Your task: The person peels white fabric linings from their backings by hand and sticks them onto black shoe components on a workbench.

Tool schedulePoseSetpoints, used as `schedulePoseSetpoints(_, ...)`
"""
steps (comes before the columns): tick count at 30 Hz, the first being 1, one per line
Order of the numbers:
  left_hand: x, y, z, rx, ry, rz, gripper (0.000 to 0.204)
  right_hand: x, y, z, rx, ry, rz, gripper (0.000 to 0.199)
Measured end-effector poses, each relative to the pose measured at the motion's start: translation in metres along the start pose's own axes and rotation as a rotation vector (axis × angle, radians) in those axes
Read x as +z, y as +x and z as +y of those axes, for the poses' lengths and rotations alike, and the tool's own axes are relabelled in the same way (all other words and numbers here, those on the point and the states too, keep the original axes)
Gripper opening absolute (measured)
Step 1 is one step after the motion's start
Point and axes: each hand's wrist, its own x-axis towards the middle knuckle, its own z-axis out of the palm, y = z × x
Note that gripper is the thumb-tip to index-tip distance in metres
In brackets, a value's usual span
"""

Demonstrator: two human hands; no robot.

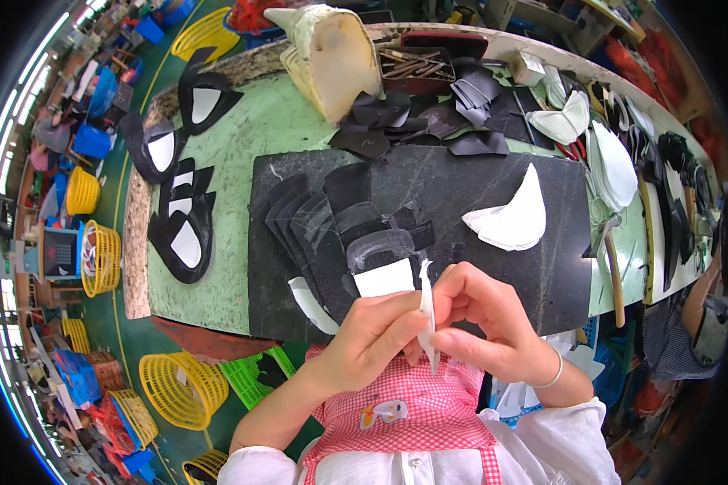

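White piece in hand at the mat's near edge

The left hand point(380, 335) pinches a thin white piece point(427, 317) upright above the near edge of the black mat point(554, 279); the right hand point(497, 327) has its thumb against it, though whether it grips I cannot tell; black pieces point(303, 222) fan out toward the mat's left edge; a hammer point(615, 279) lies by the bench's point(234, 162) near right corner.

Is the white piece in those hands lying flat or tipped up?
Tipped up: from above, the white piece shows only a thin strip between the left hand and right hand. Folded or not, I can't tell.
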Motion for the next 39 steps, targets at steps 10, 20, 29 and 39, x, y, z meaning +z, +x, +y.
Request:
schedulePoseSetpoints(10, -0.048, -0.028, -0.015, 0.008, -0.130, 0.445, 0.032, -0.139, -0.008, 0.040, -0.105, -1.113, 0.752, 0.013)
schedulePoseSetpoints(20, -0.012, -0.007, 0.005, 0.200, 0.865, 0.013, 0.026, -0.015, 0.020, 0.011, -0.077, -0.563, 0.233, 0.017)
schedulePoseSetpoints(29, -0.063, -0.049, -0.041, 0.003, 1.244, -0.043, 0.069, -0.036, 0.027, 0.024, 0.061, 0.181, 0.254, 0.019)
schedulePoseSetpoints(39, -0.058, -0.054, -0.034, -0.172, 0.523, 0.337, 0.019, -0.008, 0.032, 0.051, 0.411, -0.159, 0.044, 0.021)
